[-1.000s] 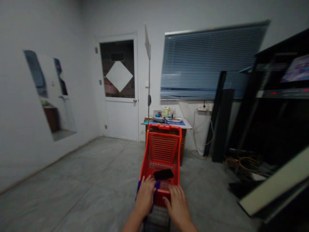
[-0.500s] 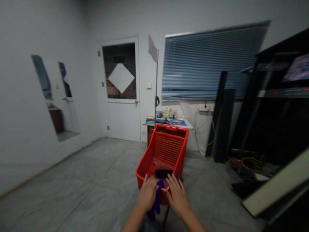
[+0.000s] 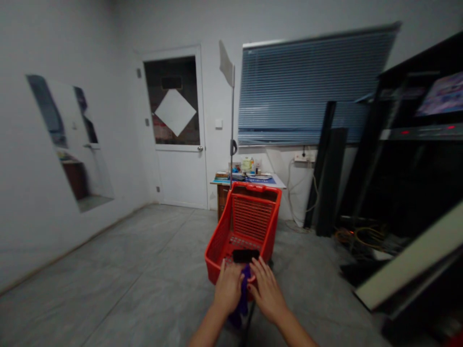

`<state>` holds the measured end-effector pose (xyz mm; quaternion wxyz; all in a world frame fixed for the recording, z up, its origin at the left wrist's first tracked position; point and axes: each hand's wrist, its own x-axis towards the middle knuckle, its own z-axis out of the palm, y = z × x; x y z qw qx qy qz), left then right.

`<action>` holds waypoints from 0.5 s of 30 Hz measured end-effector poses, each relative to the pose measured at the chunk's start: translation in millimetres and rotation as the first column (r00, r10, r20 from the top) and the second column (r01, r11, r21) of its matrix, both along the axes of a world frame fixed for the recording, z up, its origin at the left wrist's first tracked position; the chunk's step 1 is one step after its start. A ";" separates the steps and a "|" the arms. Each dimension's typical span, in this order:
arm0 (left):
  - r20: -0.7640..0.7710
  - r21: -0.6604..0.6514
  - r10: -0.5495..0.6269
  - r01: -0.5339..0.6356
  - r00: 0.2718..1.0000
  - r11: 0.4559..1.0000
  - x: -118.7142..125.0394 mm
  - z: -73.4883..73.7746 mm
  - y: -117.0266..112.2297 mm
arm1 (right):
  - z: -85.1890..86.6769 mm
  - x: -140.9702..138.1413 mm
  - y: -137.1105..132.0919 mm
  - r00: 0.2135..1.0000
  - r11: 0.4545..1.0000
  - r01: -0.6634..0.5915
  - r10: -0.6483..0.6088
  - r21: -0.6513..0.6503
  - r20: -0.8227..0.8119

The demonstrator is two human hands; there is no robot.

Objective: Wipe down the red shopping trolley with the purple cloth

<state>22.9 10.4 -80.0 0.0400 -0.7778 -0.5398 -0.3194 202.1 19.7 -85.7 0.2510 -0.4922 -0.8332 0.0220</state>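
left hand (image 3: 227, 287), right hand (image 3: 267, 296) on near edge of red cart (image 3: 253, 189), grip unclear, purple cloth (image 3: 245, 289) between, grey floor (image 3: 144, 250) either side

The left hand (image 3: 228, 287) and right hand (image 3: 266, 296) reach forward side by side, nearly touching, backs up, fingers bent downward. The left forearm (image 3: 209, 330) and right forearm (image 3: 295, 332) angle inward toward them from below.

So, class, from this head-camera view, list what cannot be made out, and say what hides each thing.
Purple cloth: most of it is hidden behind the left hand and right hand.
Black flat object: too dark to identify.
Small items on the desk: too small to identify, partly behind the red basket.
Screen: blurred and cut off by the right edge.
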 end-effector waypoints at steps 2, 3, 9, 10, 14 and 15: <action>-0.011 -0.001 0.021 -0.021 1.000 1.000 -21.9 -1.5 6.0 | -2.9 1.8 -0.6 1.000 1.000 0.011 -0.011 0.014 -0.012; -0.012 -0.001 0.047 -0.047 0.999 0.999 -35.2 -2.4 10.2 | -5.3 1.0 -0.8 1.000 1.000 0.019 -0.018 0.022 -0.025; 0.020 -0.043 0.165 -0.164 0.986 0.985 -59.1 -7.2 23.6 | -24.2 -17.9 -3.5 0.994 0.998 0.062 -0.059 0.031 -0.093; 0.031 -0.041 0.153 -0.151 0.988 0.988 -49.7 -9.2 21.3 | -25.8 -19.5 -2.9 0.994 0.998 0.061 -0.058 0.027 -0.093; 0.082 0.012 0.056 -0.057 0.995 0.998 -5.2 -21.4 5.1 | -17.3 -11.9 11.1 0.997 0.999 0.046 -0.045 0.008 -0.063; 0.090 0.018 0.046 -0.048 0.995 0.999 1.1 -24.0 1.7 | -11.4 -7.5 17.3 0.997 0.999 0.053 -0.053 0.004 -0.053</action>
